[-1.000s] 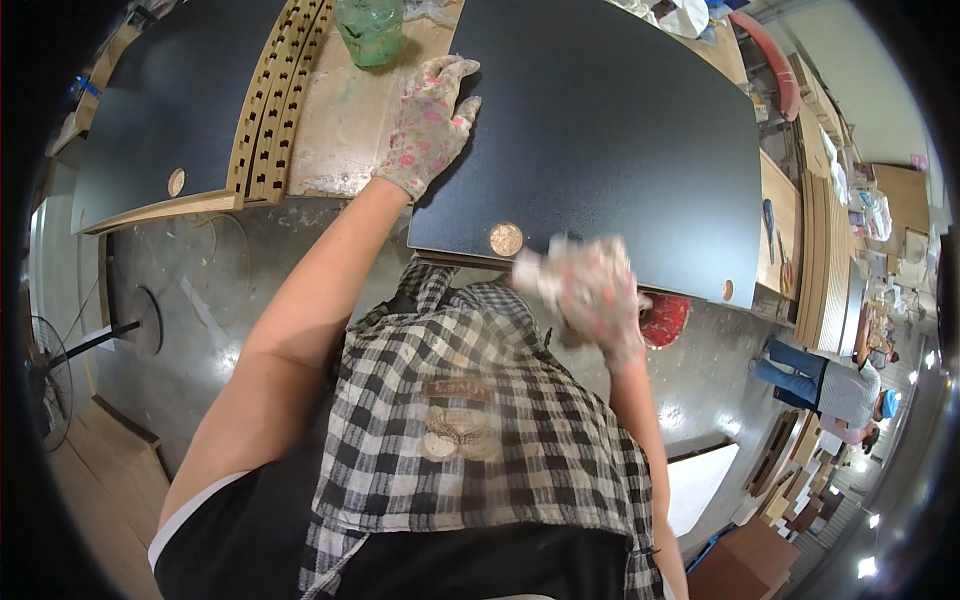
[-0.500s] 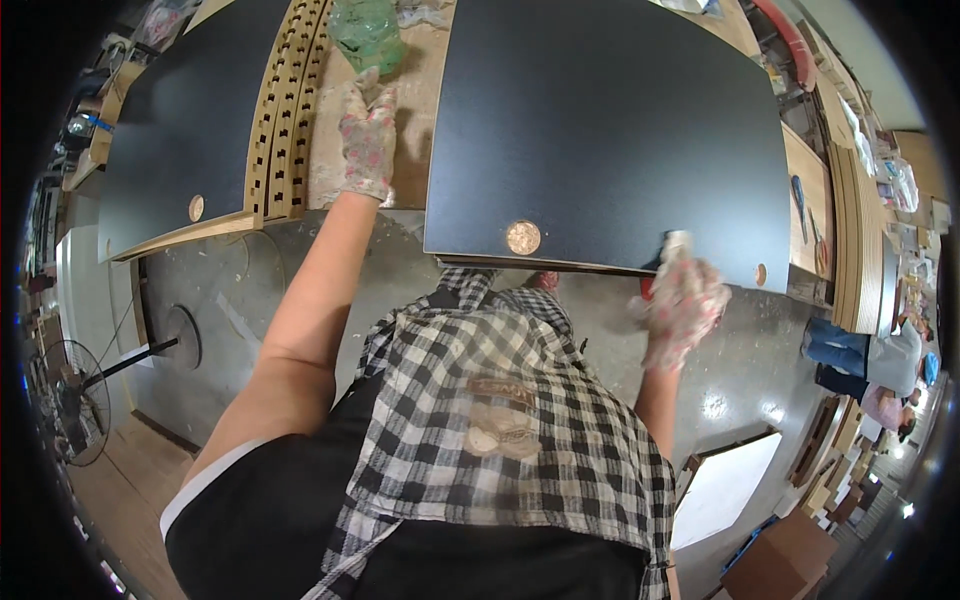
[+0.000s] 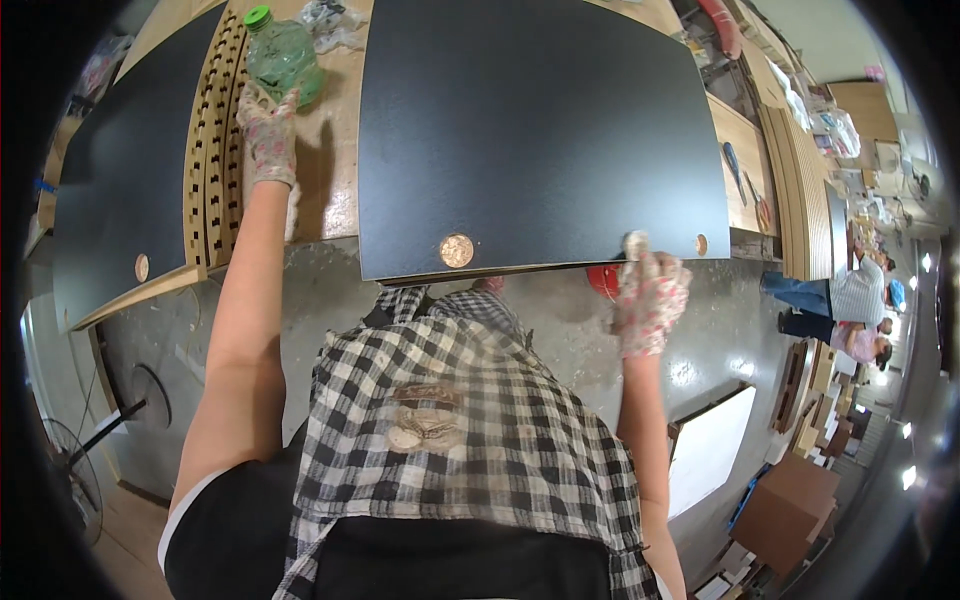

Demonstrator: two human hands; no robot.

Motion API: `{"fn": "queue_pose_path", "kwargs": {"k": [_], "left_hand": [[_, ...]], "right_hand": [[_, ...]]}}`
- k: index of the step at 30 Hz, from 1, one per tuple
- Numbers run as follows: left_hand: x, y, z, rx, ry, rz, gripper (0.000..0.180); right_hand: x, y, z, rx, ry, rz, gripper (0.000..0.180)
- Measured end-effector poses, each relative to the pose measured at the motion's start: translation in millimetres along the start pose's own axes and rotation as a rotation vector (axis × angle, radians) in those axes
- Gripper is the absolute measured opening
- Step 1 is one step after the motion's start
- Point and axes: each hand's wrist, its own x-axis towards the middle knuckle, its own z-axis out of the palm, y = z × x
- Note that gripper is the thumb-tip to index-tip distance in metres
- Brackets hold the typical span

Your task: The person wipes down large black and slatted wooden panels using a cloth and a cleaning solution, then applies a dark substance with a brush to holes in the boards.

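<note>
My left hand (image 3: 267, 142), in a flower-patterned glove, reaches to a green plastic bottle (image 3: 283, 62) with a bright green cap. Its thumb and fingers are spread at the bottle's lower end; a firm hold does not show. My right hand (image 3: 652, 300), gloved alike, is at the front edge of a large dark panel (image 3: 540, 130), near its right corner. A whitish tip rests on the panel there, while the other fingers are curled. Whether it pinches something is hidden. Round holes with bare wood inside (image 3: 457, 250) show near the panel's front edge.
Another dark panel (image 3: 125, 170) lies left, beside slotted wooden strips (image 3: 217, 130). Crumpled clear plastic (image 3: 333, 24) is behind the bottle. Pliers-like tools (image 3: 765, 213) lie right, near stacked boards (image 3: 795, 190). A red object (image 3: 604, 282) shows below the panel. Two people (image 3: 850, 300) are farther right.
The whole view has shifted, so the panels and bottle appear farther left. My left fingers have spread at the bottle. My right hand has moved left along the panel's front edge.
</note>
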Motion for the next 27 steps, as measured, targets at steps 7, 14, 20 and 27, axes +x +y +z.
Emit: {"fn": "queue_pose_path", "kwargs": {"k": [7,14,20,27], "left_hand": [[20.2,8.5,4.8,0.005,-0.079,0.099,0.078],[33.3,-9.1,7.0,0.163,-0.037,0.129,0.067],[27.0,24.3,7.5,0.055,-0.038,0.078,0.059],[30.0,46.2,8.2,0.069,-0.104,0.023,0.045]], "right_hand": [[-13.6,-32.0,-0.9,0.131,0.070,-0.139,0.036],[1.8,-28.4,-14.5,0.023,-0.036,-0.127,0.031],[-2.0,-113.3,-56.4,0.529,-0.101,-0.444,0.036],[-5.6,-116.4,-59.4,0.374,-0.135,-0.480,0.038]]}}
